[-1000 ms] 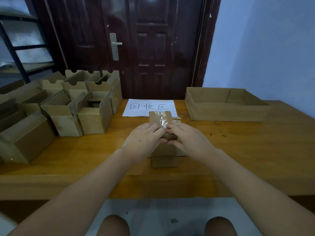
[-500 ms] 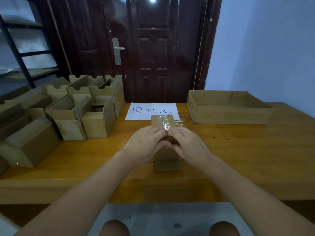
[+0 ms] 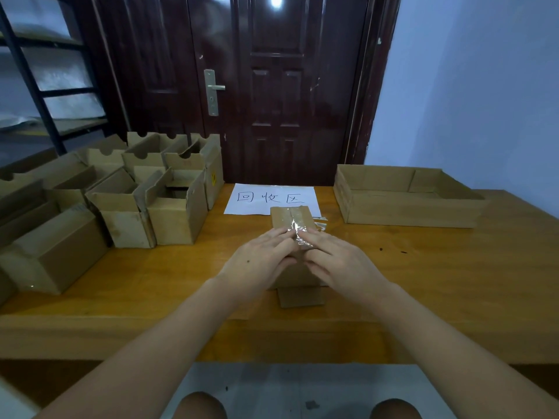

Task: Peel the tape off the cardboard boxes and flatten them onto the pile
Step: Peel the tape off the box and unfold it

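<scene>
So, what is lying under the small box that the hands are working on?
A flat cardboard piece sticks out from beneath the small box at its near edge, on the wooden table. How far it reaches underneath is covered by the box and both hands.
</scene>
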